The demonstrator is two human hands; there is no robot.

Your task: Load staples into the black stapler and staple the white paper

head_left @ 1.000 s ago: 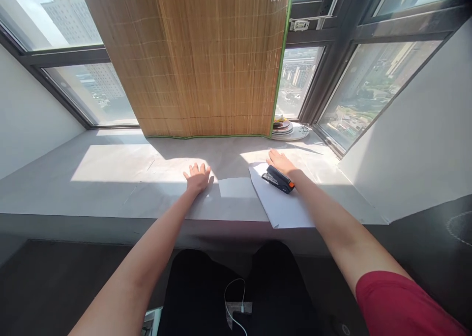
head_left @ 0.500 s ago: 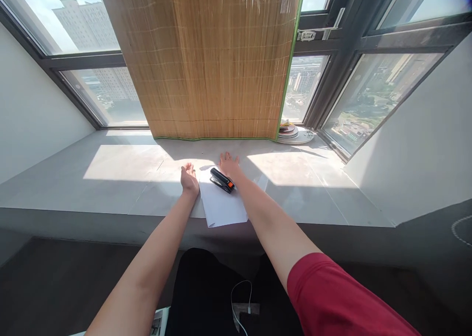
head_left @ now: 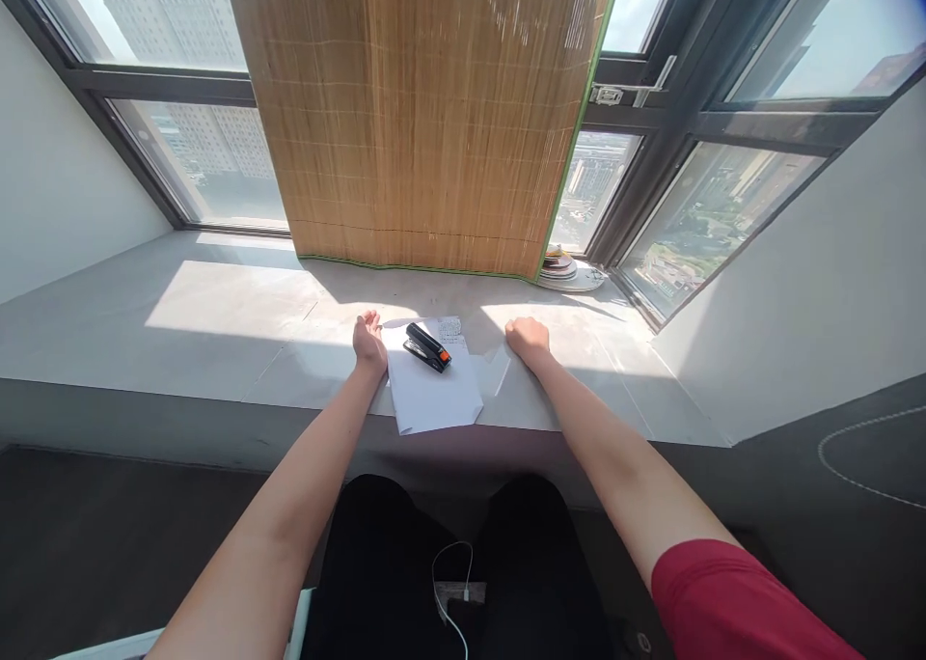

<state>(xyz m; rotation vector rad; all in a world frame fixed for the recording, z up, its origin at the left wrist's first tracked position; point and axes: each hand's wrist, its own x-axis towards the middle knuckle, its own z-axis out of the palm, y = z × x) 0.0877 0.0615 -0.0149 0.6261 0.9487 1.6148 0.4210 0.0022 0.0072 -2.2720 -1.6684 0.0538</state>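
Note:
White paper sheets point(head_left: 434, 399) lie on the pale windowsill ledge, with some handwriting near their top right corner. On top of them rests a black stapler point(head_left: 428, 347) with an orange part at its lower right end. My left hand point(head_left: 369, 341) rests on its side at the left edge of the paper, palm facing the sheets, fingers loosely curled and holding nothing. To the right of the paper, my right hand point(head_left: 528, 338) is closed in a fist on the ledge; whether anything is inside cannot be made out.
A bamboo blind point(head_left: 434, 139) hangs down to the back of the ledge point(head_left: 217, 298). Stacked plates point(head_left: 571, 274) stand by the window corner at the back right. A white cable point(head_left: 434, 578) lies over my dark-clothed lap.
My right hand has moved right, away from the paper's top edge, and its spread fingers have closed. The handwriting is now uncovered. The view has shifted slightly.

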